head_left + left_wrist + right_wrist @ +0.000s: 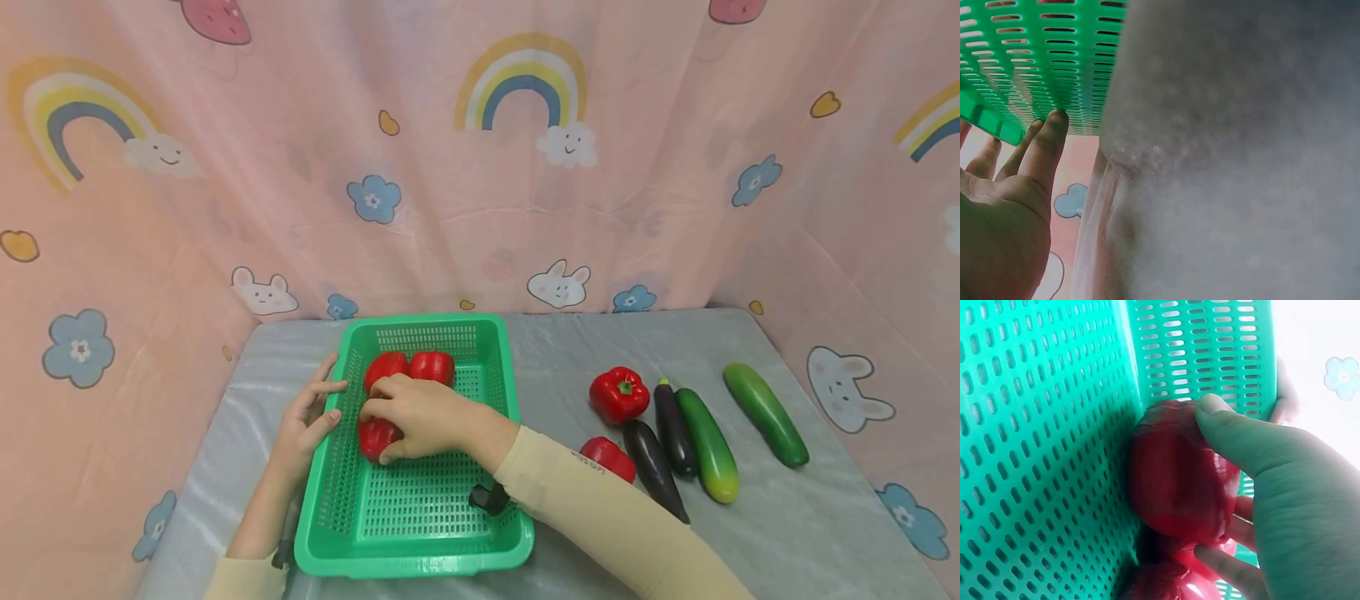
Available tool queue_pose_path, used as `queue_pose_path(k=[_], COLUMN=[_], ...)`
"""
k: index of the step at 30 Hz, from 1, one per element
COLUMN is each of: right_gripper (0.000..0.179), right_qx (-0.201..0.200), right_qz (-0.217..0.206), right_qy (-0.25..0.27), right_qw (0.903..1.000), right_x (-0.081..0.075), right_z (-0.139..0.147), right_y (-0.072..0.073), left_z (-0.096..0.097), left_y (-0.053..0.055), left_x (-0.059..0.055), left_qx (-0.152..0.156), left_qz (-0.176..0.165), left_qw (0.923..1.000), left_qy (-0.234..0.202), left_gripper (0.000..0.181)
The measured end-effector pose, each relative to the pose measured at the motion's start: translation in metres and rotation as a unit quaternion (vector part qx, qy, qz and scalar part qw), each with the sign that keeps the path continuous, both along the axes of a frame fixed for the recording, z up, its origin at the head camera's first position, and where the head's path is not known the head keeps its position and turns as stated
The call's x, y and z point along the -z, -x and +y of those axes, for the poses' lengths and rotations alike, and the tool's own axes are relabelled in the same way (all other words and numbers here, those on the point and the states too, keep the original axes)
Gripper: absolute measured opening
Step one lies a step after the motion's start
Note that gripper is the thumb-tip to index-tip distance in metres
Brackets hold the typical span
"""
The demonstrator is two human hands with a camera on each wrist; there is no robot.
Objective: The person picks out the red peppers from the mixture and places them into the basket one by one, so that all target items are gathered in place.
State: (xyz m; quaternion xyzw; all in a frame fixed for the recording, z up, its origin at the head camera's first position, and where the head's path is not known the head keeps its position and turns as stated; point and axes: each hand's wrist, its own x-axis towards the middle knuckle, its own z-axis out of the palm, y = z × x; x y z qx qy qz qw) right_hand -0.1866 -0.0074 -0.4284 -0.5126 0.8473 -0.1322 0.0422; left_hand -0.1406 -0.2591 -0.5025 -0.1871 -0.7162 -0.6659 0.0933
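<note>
A green plastic basket stands on the table with red bell peppers in it. Inside, my right hand holds one red bell pepper near the left wall, thumb on one side and fingers round the other. Two more peppers, a left one and a right one, lie just beyond that hand. My left hand grips the basket's left rim, with the thumb and a finger over the edge. In the left wrist view, other fingers touch the slotted outer wall.
Right of the basket lie two red bell peppers, one upright and one partly behind my right sleeve. Beside them are two dark eggplants and two green zucchinis. A grey cloth covers the table; a patterned pink curtain surrounds it.
</note>
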Motion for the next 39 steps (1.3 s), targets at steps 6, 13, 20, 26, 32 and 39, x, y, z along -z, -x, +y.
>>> queue_pose_path(k=[6, 13, 20, 26, 32, 39], right_gripper=[0.062, 0.064, 0.065, 0.066, 0.067, 0.069], right_qx=[0.012, 0.018, 0.021, 0.020, 0.019, 0.023], right_qz=[-0.005, -0.031, -0.071, -0.088, -0.084, -0.053], right_qy=[0.001, -0.010, -0.006, 0.000, 0.002, -0.003], right_qw=[0.9999, 0.9993, 0.9972, 0.9959, 0.9963, 0.9983], right_x=[-0.0032, -0.0030, -0.0011, -0.0001, 0.0008, 0.0023], right_z=[0.0025, 0.0057, 0.0053, 0.0031, 0.0028, 0.0020], right_y=[0.0001, -0.0009, -0.0009, -0.0018, -0.0026, -0.0033], left_z=[0.0000, -0.0012, -0.0015, -0.0006, -0.0004, -0.0010], left_y=[0.0001, -0.0004, -0.0008, 0.0004, 0.0007, 0.0000], left_x=[0.0007, 0.0008, 0.0003, 0.0000, 0.0001, 0.0012], left_qx=[-0.001, 0.002, 0.002, -0.001, 0.002, 0.002], left_qz=[0.004, 0.007, 0.007, 0.013, 0.011, -0.002], left_qw=[1.0000, 1.0000, 1.0000, 0.9999, 0.9999, 1.0000], left_qy=[-0.001, -0.002, 0.000, 0.001, -0.003, -0.001], left_gripper=[0.036, 0.036, 0.036, 0.035, 0.036, 0.036])
